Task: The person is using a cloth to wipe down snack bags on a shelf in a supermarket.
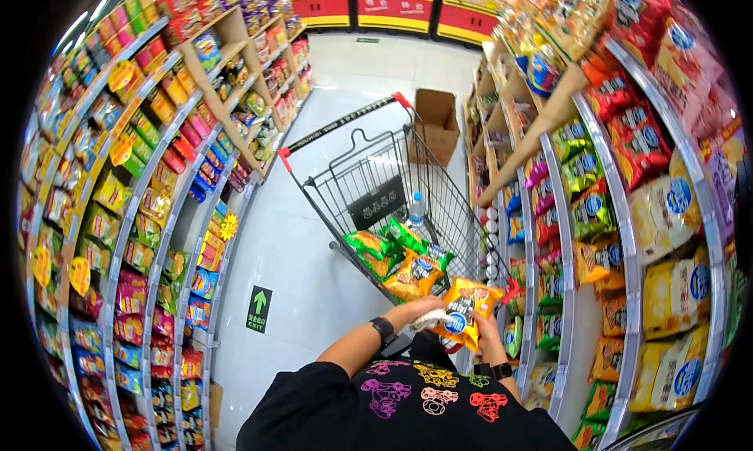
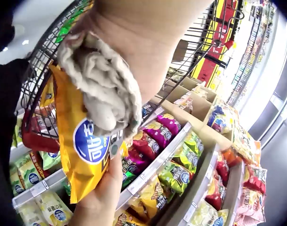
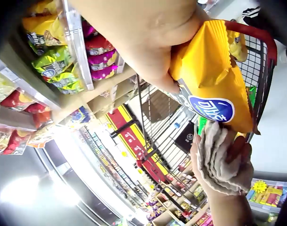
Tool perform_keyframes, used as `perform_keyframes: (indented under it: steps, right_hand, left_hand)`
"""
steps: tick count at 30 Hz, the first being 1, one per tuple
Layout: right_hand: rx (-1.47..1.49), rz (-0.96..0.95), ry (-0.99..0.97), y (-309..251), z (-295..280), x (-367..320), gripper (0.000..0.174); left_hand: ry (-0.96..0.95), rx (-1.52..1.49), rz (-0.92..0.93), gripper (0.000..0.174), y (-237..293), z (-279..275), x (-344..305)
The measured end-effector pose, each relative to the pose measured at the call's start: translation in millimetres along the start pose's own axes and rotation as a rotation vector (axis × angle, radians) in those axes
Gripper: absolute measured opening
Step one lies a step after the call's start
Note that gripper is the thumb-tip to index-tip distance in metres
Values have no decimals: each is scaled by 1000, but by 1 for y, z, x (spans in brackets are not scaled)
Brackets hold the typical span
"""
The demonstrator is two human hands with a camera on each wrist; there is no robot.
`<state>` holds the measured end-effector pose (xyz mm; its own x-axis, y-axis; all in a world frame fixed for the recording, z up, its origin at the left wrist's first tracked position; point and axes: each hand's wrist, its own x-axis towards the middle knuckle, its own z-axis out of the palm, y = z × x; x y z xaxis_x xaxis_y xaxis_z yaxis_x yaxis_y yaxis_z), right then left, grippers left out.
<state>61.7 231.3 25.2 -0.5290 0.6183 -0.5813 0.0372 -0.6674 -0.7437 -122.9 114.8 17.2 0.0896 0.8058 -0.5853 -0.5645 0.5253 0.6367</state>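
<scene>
A yellow-orange snack bag is upheld between both hands above the near end of a shopping cart. The right hand grips the bag's right side. Bunched in the left hand is a greyish-white cloth, which lies against the bag's left side. Fingers of the left hand curl around the cloth; some fingertips are hidden. Inside the cart are green snack bags, an orange bag and a water bottle.
Shelves of packaged snacks line the aisle on the left and right. A cardboard box stands on the floor beyond the cart. A green exit sign is on the floor to the left. Red and yellow cases cross the far end.
</scene>
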Motion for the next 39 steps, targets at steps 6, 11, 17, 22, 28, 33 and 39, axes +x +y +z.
perform_keyframes:
  steps: [6,11,17,22,28,33,39]
  right_hand:
    - [141,327,-25,30,-43,75,37]
    - [135,454,-15,19,-22,86,29]
    - [-15,200,22,30,-3,79,45]
    - [-151,218,76,57,-22,95,45]
    - [-183,220,22,74,-34,107,41]
    - [-653,70,48,86,-39,104,46]
    - [-1236,-444,217,84,16,29,54]
  left_hand:
    - [106,196,60,38,-4,-13,35]
    - [400,445,116,56,-1,-11,64]
    - [418,376,-29,60,-15,-22,82]
    - [330,161,-69,40,-30,-20,66]
    - [201,285,-185,61,-24,-26,61]
    - [452,685,7,64,-62,-37,90]
    - [623,951,425,47,-46,-21,54]
